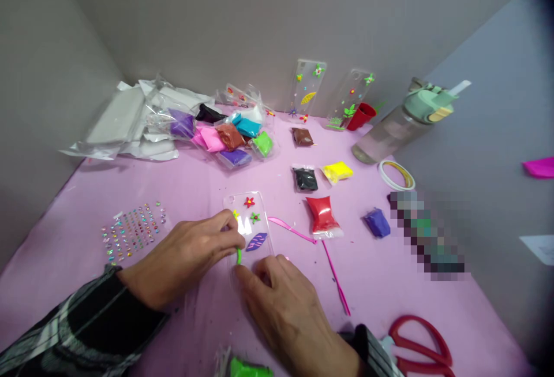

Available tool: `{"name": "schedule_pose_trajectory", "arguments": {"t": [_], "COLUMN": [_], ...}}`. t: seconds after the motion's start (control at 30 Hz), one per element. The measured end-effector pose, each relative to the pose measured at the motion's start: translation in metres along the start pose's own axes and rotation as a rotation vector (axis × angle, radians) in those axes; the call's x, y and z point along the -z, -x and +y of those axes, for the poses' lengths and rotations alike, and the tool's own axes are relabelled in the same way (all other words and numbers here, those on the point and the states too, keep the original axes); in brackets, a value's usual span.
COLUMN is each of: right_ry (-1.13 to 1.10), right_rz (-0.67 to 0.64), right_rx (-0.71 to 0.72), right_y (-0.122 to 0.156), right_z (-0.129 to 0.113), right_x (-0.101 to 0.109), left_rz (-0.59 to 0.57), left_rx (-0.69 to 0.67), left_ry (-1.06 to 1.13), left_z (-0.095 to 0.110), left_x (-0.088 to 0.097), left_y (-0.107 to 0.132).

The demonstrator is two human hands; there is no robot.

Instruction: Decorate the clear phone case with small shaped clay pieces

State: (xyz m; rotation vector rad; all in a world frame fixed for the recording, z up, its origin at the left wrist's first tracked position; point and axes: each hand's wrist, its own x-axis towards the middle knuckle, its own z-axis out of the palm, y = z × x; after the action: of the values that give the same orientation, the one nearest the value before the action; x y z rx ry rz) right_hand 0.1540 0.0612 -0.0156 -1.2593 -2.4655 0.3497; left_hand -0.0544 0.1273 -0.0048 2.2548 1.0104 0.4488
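A clear phone case (pixel 264 215) lies flat on the table, decorated with small clay flowers and a purple clay leaf (pixel 257 242). Over its left edge, my left hand (pixel 201 244) is closed, pinching the upper end of a thin green clay strip (pixel 239 256). My right hand (pixel 285 302) curls over the case's lower part, with its fingertips closed at the strip's lower end. Fingers hide part of the case. Just right of the case lie a pink modelling tool (pixel 292 229) and another thin pink tool (pixel 336 277).
Gem stickers (pixel 134 231) lie left. Red clay (pixel 322 215), black clay (pixel 305 179), yellow clay (pixel 338 171) and blue clay (pixel 377 223) sit right. Red-handled scissors (pixel 422 345) and green clay (pixel 251 368) are near the front. A bottle (pixel 389 131) and two decorated cases (pixel 307 91) stand behind.
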Motion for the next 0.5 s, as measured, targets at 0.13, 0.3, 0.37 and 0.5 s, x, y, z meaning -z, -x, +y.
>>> {"name": "schedule_pose_trajectory", "arguments": {"t": [0.13,0.3,0.37,0.5], "right_ry": [0.041,0.027,0.013,-0.001], "right_rz": [-0.034,-0.012,0.001,0.008], "right_rx": [-0.02,-0.021,-0.016,-0.008], "right_y": [0.0012,0.0022,0.001,-0.0014], "right_z": [0.0001,-0.0008,-0.0008,-0.0006], "right_x": [-0.0027,-0.003,-0.0013,0.001], "left_rz": [-0.083,-0.085,-0.085,-0.085], "left_rx": [0.056,0.066,0.064,0.064], "left_ry": [-0.053,-0.067,-0.06,-0.035], "left_z": [0.0004,0.0004,0.0008,0.0028], "left_x": [0.0001,0.0009,0.0012,0.0019], "left_y": [-0.0001,0.0018,0.0023,0.0012]}}
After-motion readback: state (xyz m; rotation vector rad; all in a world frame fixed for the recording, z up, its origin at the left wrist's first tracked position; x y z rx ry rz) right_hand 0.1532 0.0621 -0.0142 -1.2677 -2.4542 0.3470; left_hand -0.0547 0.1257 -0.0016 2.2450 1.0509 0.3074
